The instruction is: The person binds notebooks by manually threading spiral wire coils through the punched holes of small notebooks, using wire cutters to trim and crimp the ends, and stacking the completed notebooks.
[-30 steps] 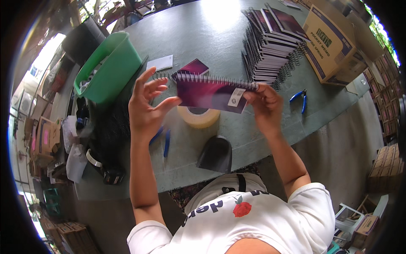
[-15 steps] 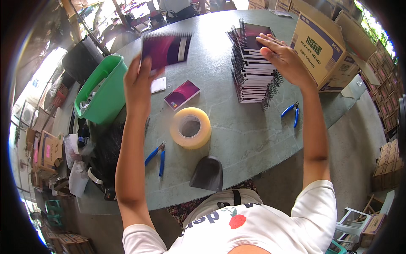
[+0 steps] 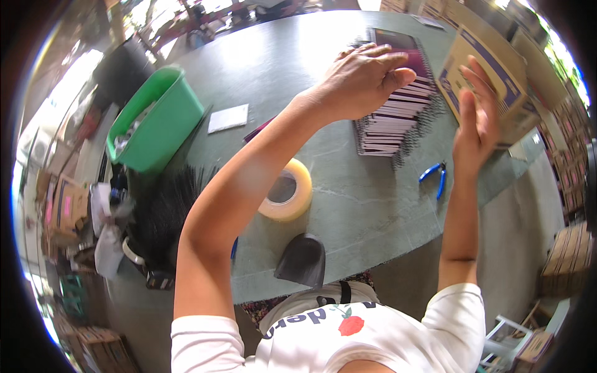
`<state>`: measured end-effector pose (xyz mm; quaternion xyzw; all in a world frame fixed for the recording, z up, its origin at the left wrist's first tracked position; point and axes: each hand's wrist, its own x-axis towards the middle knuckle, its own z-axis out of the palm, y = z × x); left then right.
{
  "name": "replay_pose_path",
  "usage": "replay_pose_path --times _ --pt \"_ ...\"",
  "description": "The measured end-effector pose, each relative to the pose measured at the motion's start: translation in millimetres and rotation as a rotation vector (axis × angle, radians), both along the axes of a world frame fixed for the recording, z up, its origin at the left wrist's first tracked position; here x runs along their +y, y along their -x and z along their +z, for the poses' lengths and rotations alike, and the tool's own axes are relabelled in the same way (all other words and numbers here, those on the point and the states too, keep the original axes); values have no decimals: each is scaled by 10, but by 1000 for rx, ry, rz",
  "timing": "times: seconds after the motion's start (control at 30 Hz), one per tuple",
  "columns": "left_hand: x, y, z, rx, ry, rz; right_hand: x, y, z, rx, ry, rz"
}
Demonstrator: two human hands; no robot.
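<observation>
My left hand [image 3: 370, 81] reaches across to the tall stack of spiral notebooks [image 3: 395, 127], its fingers stretched out over the top. A purple-covered notebook [image 3: 395, 40] lies uppermost there; my hand hides part of it, and I cannot tell how firmly the hand touches it. To the right of the stack, my right hand [image 3: 479, 121] is raised, fingers apart and holding nothing, in front of the cardboard box [image 3: 482, 74]. Below my left forearm a roll of clear tape [image 3: 301, 193] is partly covered. Another purple notebook [image 3: 256, 130] mostly disappears behind that forearm.
Blue-handled nippers [image 3: 441, 180] lie near the table's right edge. A white pad [image 3: 228, 118] sits beside a green bin [image 3: 161, 127]. By the front edge rests a dark curved piece [image 3: 301, 260]. Stacked cartons [image 3: 566, 255] stand on the floor to the right.
My left hand has swung right, from holding a notebook at the left to the stack, and its fingers are now spread. My right hand has come off the stack toward the box.
</observation>
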<state>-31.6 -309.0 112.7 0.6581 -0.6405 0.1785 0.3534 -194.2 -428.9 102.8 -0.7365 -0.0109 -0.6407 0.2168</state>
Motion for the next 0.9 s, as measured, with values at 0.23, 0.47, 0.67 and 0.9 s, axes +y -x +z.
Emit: replay_pose_path --times 0.23,0.47,0.67,0.9 --pt "1273 -857 -769 652 118 374 871 -1129 -625 645 313 482" --pt "2481 -658 -1208 887 22 535 1152 -2576 -1558 1210 901 564" --pt "2905 -544 -1539 1052 29 589 1194 -2743 -1652 1275 936 681" --pt "2893 -516 -1754 1179 76 514 1156 -2790 -1605 1261 849 784"
